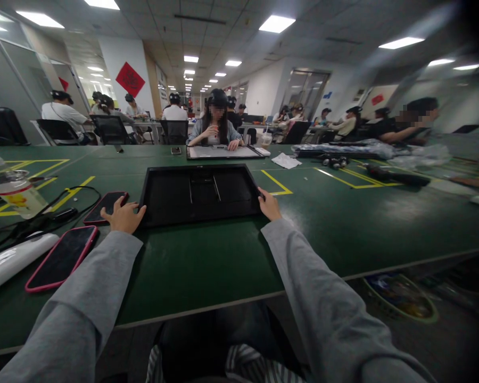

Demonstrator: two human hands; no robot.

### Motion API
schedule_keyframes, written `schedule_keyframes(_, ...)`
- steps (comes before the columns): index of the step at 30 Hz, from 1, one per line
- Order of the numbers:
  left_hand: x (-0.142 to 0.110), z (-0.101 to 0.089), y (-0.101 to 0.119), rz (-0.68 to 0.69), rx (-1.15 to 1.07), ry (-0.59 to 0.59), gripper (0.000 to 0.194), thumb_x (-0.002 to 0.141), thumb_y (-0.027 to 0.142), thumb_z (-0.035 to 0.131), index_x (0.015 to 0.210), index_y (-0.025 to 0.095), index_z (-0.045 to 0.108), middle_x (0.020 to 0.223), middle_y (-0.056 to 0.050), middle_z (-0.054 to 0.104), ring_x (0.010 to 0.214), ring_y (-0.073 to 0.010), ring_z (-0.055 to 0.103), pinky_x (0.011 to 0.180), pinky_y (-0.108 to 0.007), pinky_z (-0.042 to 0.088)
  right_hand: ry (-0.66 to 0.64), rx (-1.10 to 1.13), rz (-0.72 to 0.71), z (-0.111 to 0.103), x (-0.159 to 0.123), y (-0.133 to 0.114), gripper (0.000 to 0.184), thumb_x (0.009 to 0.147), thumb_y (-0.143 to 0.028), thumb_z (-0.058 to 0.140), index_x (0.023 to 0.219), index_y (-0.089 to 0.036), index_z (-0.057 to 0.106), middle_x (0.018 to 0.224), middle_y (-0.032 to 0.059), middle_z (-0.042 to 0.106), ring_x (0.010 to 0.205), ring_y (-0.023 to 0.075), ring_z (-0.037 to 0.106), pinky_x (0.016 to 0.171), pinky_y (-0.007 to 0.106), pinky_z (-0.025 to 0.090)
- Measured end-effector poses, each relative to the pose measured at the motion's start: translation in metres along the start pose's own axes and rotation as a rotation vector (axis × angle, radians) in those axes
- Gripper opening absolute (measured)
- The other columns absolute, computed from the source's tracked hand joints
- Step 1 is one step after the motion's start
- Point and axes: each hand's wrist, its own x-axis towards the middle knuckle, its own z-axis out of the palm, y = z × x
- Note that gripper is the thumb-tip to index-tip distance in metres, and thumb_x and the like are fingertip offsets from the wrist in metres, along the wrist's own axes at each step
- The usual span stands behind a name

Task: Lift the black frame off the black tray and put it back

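Note:
A black rectangular shallow tray-like panel (167, 194) with a raised rim lies on the green table in front of me. Two thin pale strips run across its inside near the middle. At its left side, my left hand (125, 217) has its fingers spread, and the hand's inner side is against or very near the rim. My right hand (270, 205) grips the right rim with the fingers closed around the edge. Just left of my left hand lies a dark phone (106, 206), and nearer to me is a phone with a pink case (64, 258).
A white long object (19, 260), black cables and a bottle (18, 194) stand at the left. Across the green table (207, 266), a person sits behind a flat white panel (223, 152). Plastic wrap (355, 149) and a black tool (397, 174) lie at right.

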Motion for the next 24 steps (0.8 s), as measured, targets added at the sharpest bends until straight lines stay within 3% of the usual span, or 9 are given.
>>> schedule_keyframes(4,0.0013,0.0045,-0.0043,-0.081,-0.04,-0.036,0.049,0.084,0.062,0.045,0.103,0.026,0.072,0.134,-0.013,0.058,0.131,-0.033,0.04,0.106,-0.063,0.02,-0.002,0.064,0.006,0.0027,0.0021,0.0037,0.054,0.085,-0.017,0.046,0.139,-0.018,0.05,0.138,0.0082,0.057,0.127,0.0234,0.054,0.108,0.043,0.042)
schedule_keyframes(12,0.005,0.0058,-0.0034,-0.146,-0.043,-0.167,0.061,0.088,0.062,0.033,0.121,0.023,0.066,0.122,-0.016,0.065,0.118,-0.0335,0.054,0.103,-0.058,0.027,0.012,0.099,0.019,0.0041,-0.0026,0.004,0.054,0.088,-0.022,0.041,0.141,-0.02,0.047,0.138,0.0079,0.056,0.129,0.0251,0.052,0.107,0.047,0.043)
schedule_keyframes(19,0.005,0.0032,-0.0016,-0.144,-0.03,-0.174,0.062,0.087,0.062,0.033,0.123,0.024,0.066,0.12,-0.016,0.066,0.117,-0.0365,0.055,0.102,-0.059,0.029,-0.022,0.079,0.009,0.0012,-0.002,0.0036,0.056,0.088,-0.023,0.038,0.144,-0.016,0.044,0.139,0.0102,0.055,0.131,0.0278,0.049,0.108,0.048,0.043)
schedule_keyframes(24,0.0051,0.0015,0.0009,-0.137,-0.01,-0.192,0.062,0.087,0.063,0.034,0.124,0.024,0.066,0.12,-0.016,0.066,0.117,-0.0373,0.055,0.101,-0.059,0.03,-0.018,0.077,0.028,0.001,-0.002,0.0042,0.055,0.089,-0.025,0.039,0.143,-0.02,0.045,0.138,0.008,0.056,0.129,0.027,0.051,0.109,0.047,0.043)
